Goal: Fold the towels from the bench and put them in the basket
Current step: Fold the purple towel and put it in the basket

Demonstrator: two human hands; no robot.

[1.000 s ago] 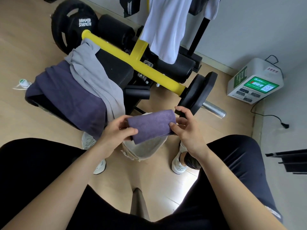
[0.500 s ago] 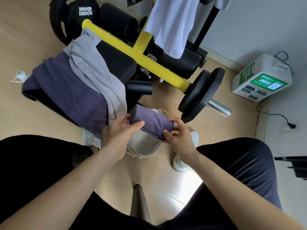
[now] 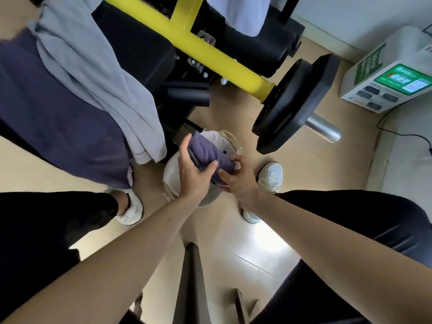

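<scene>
Holding a folded purple towel (image 3: 207, 152) at both ends, the hands are right over the pale cloth basket (image 3: 171, 176) on the floor. The left hand (image 3: 192, 176) wraps its fingers and thumb round one end. The right hand (image 3: 238, 180) pinches the other end. The towel is dark purple, soft and thick, folded into a small fat bundle, and its layers show as lines at the left end. It sits at the basket's open top. On the bench (image 3: 133, 43) lie a big purple towel (image 3: 58, 108) and a grey towel (image 3: 98, 76), both unfolded and hanging over the side.
</scene>
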